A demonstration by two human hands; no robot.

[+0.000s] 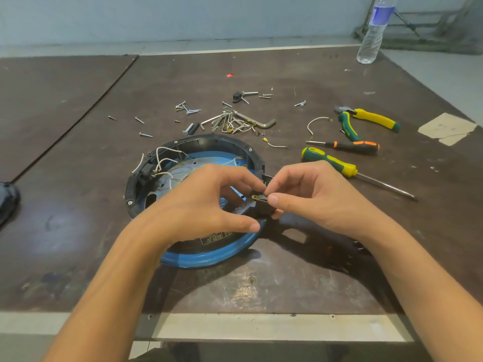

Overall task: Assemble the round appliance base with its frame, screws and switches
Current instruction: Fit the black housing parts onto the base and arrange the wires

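The round appliance base (209, 254), blue-rimmed with a black frame (222, 139) screwed on top, lies in the middle of the table. White wires (164, 160) loop inside it at the left. At its right edge sits a small black switch (262, 202) with brass terminals. My right hand (313, 194) pinches the switch between thumb and fingers. My left hand (209, 202) curls over the base, its fingertips at the switch and its thumb on the rim. Loose screws (187, 108) lie scattered behind the base.
Behind the base lie hex keys (243, 121) and a black knob (237, 96). To the right are a green-yellow screwdriver (337, 163), an orange-black screwdriver (350, 146) and pliers (366, 121). A water bottle (373, 32) stands at the far right. A dark object (7, 199) sits at the left edge.
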